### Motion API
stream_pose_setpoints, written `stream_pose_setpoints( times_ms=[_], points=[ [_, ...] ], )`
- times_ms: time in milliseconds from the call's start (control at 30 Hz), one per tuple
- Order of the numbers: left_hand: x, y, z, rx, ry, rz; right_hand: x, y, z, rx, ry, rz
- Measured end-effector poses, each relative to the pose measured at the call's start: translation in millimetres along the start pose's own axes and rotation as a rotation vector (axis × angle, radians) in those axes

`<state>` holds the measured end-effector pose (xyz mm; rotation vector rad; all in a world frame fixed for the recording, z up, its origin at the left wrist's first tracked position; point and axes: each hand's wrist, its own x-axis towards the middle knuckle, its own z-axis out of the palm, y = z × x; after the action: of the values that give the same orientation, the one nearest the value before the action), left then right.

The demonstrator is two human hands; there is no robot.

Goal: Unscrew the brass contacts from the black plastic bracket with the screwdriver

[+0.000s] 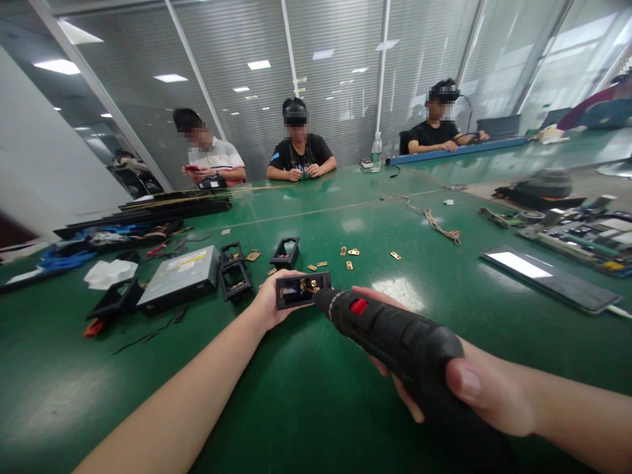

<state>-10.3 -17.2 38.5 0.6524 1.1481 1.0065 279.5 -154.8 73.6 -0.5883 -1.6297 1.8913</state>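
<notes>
My left hand (pixel 273 301) grips a small black rectangular frame (pixel 282 294) from its left side, above the table. Brass-coloured parts show inside the frame's opening. In my right hand (pixel 494 382) is a black cordless drill (pixel 395 329) with a red switch on top, its chuck pointing left at the frame's right end. The drill's tip is hidden, so I cannot tell whether it touches anything. Just beyond the frame lie several small brass plates (pixel 349 265). Similar black frames stand close by, one behind my left hand (pixel 286 253) and others (pixel 235 282) to its left.
A silver disc drive (pixel 180 280) lies left on the green table (pixel 306 401), near a crumpled white tissue (pixel 110 274). To the right are a phone-like slab (pixel 550 278), circuit boards (pixel 592 240) and a cord (pixel 442 227). Several people sit across the table, by a water bottle (pixel 376 153).
</notes>
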Motion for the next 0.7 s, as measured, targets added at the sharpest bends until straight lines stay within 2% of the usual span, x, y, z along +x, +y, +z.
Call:
stream_pose_setpoints(
  times_ms=[700],
  points=[
    [0.0, 0.0, -0.2, 0.012, 0.001, 0.013, 0.8, -1.4, 3.4, -0.021, -0.001, -0.035]
  ],
)
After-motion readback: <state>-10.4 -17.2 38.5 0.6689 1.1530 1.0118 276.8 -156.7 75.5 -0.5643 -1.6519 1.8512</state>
